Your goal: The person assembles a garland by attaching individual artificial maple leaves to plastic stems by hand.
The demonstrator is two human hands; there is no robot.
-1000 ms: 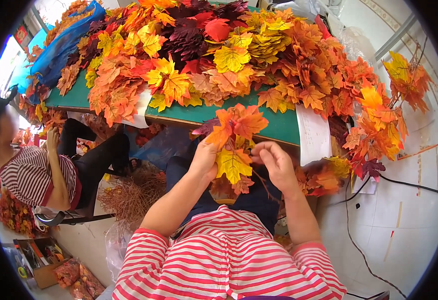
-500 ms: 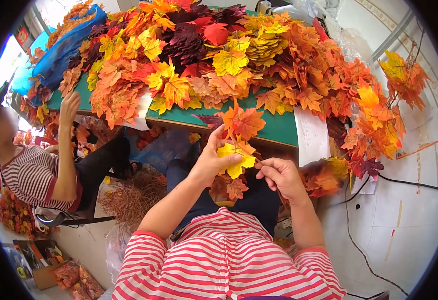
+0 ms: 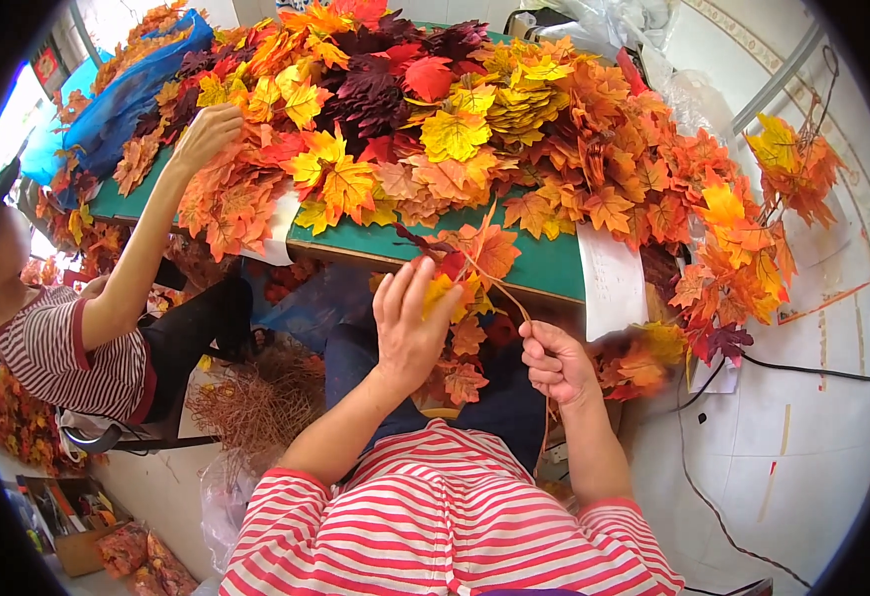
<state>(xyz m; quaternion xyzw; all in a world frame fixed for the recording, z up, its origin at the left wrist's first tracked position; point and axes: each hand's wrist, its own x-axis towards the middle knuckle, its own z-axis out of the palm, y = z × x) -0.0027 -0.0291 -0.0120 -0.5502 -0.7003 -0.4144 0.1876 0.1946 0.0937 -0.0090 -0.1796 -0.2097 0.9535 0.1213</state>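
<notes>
A spray of artificial maple leaves (image 3: 488, 250), orange, yellow and dark red, hangs before me at the table's front edge. My left hand (image 3: 410, 323) lies against its left side, back toward me, with fingers stretched out; it partly covers a yellow leaf. In my right hand (image 3: 558, 362), closed fingers pinch a thin brown stem (image 3: 505, 291) that runs up and left across the leaves. Orange leaves (image 3: 463, 381) dangle lower down, above my lap.
Heaped autumn leaves (image 3: 455, 134) cover much of the green table (image 3: 355, 236). Paper sheets (image 3: 612, 283) hang over its edge. Leaf branches (image 3: 743, 238) jut out at the right. A co-worker (image 3: 72, 338) reaches into the heap from the left. Brown stems (image 3: 261, 397) lie bundled below.
My left hand has turned from pinching the yellow leaf to stretched fingers. My right hand has drawn slightly right with the stem, now showing longer. The co-worker's arm has reached onto the heap.
</notes>
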